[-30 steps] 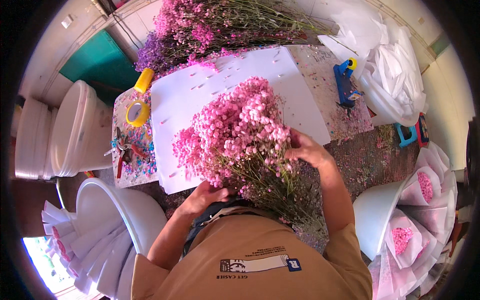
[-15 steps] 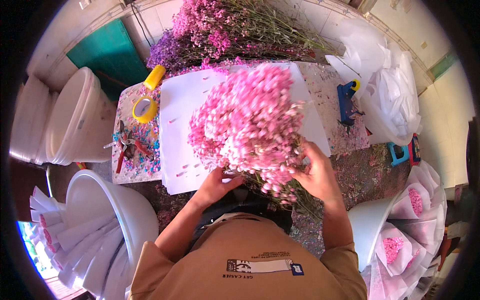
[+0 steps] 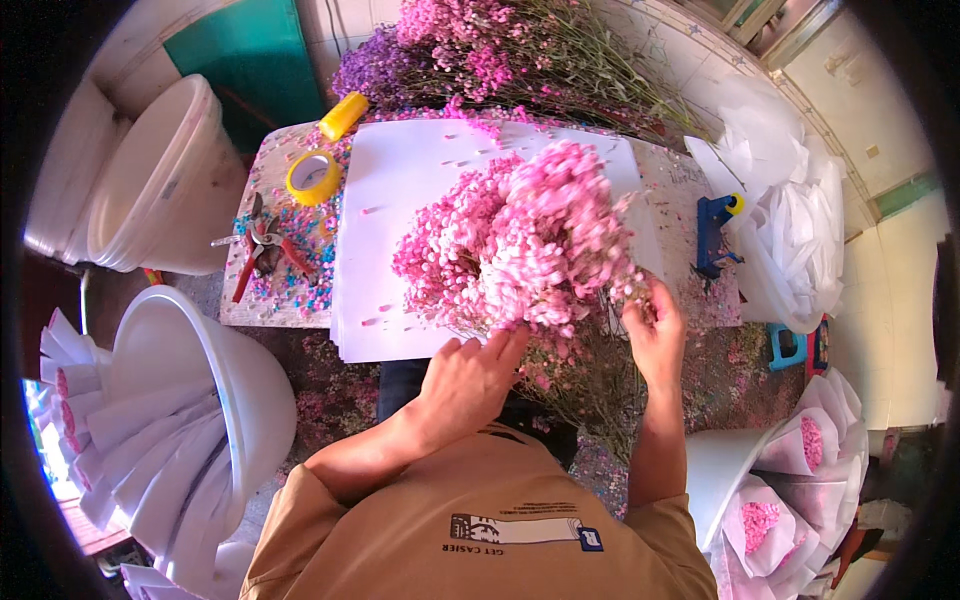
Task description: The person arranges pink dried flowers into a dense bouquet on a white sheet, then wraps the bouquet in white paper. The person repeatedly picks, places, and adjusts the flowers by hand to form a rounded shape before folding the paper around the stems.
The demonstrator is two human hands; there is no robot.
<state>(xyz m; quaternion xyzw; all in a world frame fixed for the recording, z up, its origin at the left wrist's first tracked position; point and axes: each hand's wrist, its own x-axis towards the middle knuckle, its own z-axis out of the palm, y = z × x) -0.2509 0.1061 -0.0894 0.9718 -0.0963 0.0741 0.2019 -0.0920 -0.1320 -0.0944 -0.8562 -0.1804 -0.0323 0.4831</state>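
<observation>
Right hand, fingers nearly closed, seemingly pinches the pink-blossomed, green-stemmed bunch; left hand meets its lower edge, grip indeterminable.

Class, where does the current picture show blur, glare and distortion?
Head view: the right side of the pink bunch is blurred; head view: glare washes out the far lower left, beyond the white wraps; head view: lines on the tiled wall curve.

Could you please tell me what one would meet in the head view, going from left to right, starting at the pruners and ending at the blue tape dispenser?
Red-handled pruners, yellow cylinder, bunch of pink flowers, right hand, blue tape dispenser.
</observation>
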